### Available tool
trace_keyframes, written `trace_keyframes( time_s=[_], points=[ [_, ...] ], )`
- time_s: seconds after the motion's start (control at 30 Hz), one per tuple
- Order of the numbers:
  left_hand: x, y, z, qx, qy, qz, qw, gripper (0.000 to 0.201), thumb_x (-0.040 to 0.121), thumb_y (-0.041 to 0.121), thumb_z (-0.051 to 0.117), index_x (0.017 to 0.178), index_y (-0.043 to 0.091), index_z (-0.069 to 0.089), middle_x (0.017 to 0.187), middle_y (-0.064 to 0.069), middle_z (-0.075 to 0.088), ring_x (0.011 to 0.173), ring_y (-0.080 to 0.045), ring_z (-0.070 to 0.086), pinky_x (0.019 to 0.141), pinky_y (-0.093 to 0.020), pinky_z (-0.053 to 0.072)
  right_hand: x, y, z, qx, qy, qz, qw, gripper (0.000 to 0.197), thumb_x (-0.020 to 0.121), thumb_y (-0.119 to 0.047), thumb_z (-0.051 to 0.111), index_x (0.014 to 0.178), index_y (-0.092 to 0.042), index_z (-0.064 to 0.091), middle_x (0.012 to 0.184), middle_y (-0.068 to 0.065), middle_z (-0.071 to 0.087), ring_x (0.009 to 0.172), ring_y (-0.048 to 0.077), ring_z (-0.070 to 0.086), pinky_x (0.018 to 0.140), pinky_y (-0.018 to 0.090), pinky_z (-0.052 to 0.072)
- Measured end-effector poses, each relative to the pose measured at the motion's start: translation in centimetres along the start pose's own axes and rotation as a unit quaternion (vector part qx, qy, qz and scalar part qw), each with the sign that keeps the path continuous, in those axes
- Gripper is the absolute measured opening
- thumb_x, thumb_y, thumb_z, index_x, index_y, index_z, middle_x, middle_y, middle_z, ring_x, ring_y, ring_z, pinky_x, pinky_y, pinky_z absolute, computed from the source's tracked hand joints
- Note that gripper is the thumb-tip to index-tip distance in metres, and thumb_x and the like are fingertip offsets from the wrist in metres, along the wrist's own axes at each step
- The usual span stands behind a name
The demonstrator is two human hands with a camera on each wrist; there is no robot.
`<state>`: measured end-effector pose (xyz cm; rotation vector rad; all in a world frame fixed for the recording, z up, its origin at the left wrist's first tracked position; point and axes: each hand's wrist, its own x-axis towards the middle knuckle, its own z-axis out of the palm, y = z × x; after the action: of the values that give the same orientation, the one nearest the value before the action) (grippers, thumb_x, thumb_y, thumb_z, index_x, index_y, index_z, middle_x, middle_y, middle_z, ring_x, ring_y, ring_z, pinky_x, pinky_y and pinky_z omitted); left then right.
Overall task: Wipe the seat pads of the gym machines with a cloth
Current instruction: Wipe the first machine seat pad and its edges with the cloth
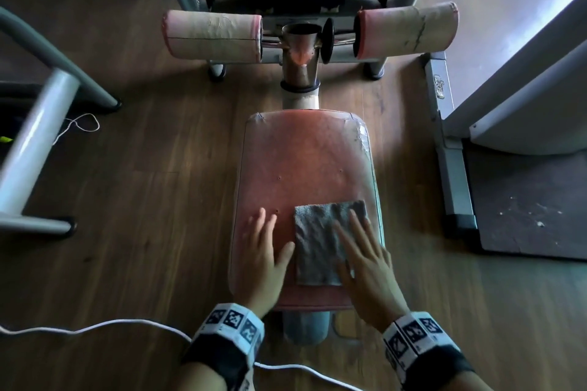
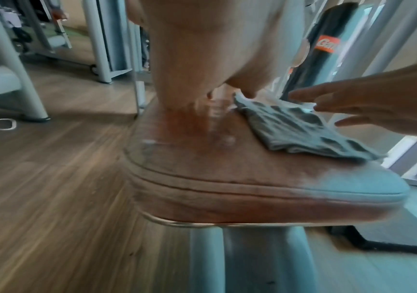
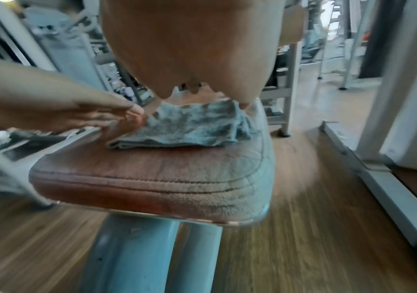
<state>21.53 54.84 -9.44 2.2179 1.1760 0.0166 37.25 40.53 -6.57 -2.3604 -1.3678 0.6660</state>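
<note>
A worn red seat pad [image 1: 295, 162] sits on a pale post in the middle of the head view. A folded grey cloth [image 1: 320, 241] lies flat on its near right part. My right hand [image 1: 365, 251] lies on the cloth's right half with straight, spread fingers. My left hand [image 1: 263, 247] rests flat on the bare pad just left of the cloth, its thumb at the cloth's edge. In the left wrist view the cloth [image 2: 302, 130] lies folded on the seat pad [image 2: 227, 178]. The right wrist view shows the cloth [image 3: 189, 126] under my right fingers.
Two faded roller pads [image 1: 212, 33] [image 1: 409, 30] flank a chrome post [image 1: 300, 54] beyond the seat. Grey machine frames stand at left [image 1: 41, 124] and right [image 1: 451, 149]. A white cable [image 1: 95, 325] runs over the wooden floor near my left wrist. A dark mat [image 1: 533, 209] lies at right.
</note>
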Motion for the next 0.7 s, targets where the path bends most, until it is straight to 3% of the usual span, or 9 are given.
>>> trace_keyframes(
  time_s=[0.1,0.17,0.23,0.37,0.6,0.7],
  points=[
    [0.8,-1.8,-0.5,0.048,-0.03,0.015,0.998,0.094,0.08,0.081,-0.003,0.155,0.025,0.007,0.16,0.008,-0.015,0.148,-0.014,-0.015,0.12,-0.037,-0.006,2.0,-0.2,1.8,-0.091,-0.076,-0.068,0.991,0.064,0.099,-0.049,0.03,0.149,-0.045,-0.01,0.158,-0.009,-0.023,0.144,0.019,-0.027,0.119,0.041,-0.006],
    [0.9,-2.2,-0.1,0.08,-0.053,0.024,0.995,0.089,0.081,0.078,-0.002,0.154,0.027,-0.006,0.156,0.007,-0.027,0.146,-0.016,-0.024,0.118,-0.037,-0.011,3.1,0.2,2.6,-0.126,-0.084,-0.077,0.986,0.066,0.097,-0.056,0.029,0.149,-0.046,-0.01,0.159,-0.005,-0.02,0.146,0.024,-0.021,0.119,0.047,-0.001],
    [0.8,-2.5,0.5,0.103,-0.053,0.024,0.993,0.08,0.088,0.067,0.011,0.155,0.026,-0.004,0.159,0.004,-0.023,0.147,-0.018,-0.022,0.117,-0.036,-0.012,3.9,0.6,3.0,-0.148,-0.074,-0.071,0.984,0.067,0.094,-0.062,0.027,0.15,-0.044,-0.004,0.161,-0.002,-0.012,0.148,0.028,-0.012,0.118,0.052,0.007],
    [0.8,-2.8,1.4,0.135,-0.017,0.031,0.99,0.072,0.094,0.054,0.028,0.156,0.021,0.01,0.163,-0.002,-0.004,0.15,-0.024,-0.003,0.118,-0.036,-0.006,5.7,1.3,2.9,-0.162,-0.055,-0.064,0.983,0.068,0.092,-0.067,0.024,0.15,-0.046,-0.002,0.162,-0.001,-0.009,0.148,0.033,-0.008,0.117,0.056,0.012],
    [0.9,-3.0,1.9,0.147,-0.009,0.025,0.989,0.072,0.093,0.055,0.028,0.155,0.021,0.015,0.163,-0.006,0.006,0.149,-0.028,0.008,0.115,-0.049,0.014,9.7,2.4,1.8,-0.178,-0.007,-0.039,0.983,0.072,0.085,-0.074,0.027,0.15,-0.048,0.009,0.162,0.002,0.004,0.146,0.041,0.002,0.112,0.057,0.025],
    [0.9,-3.0,1.9,0.144,-0.008,0.02,0.989,0.072,0.093,0.056,0.026,0.155,0.022,0.014,0.163,-0.006,0.005,0.149,-0.028,0.007,0.115,-0.051,0.019,10.5,3.2,1.7,-0.192,-0.012,-0.042,0.98,0.074,0.084,-0.075,0.024,0.15,-0.048,0.005,0.162,0.004,-0.001,0.145,0.045,-0.003,0.112,0.058,0.024]
  ],
)
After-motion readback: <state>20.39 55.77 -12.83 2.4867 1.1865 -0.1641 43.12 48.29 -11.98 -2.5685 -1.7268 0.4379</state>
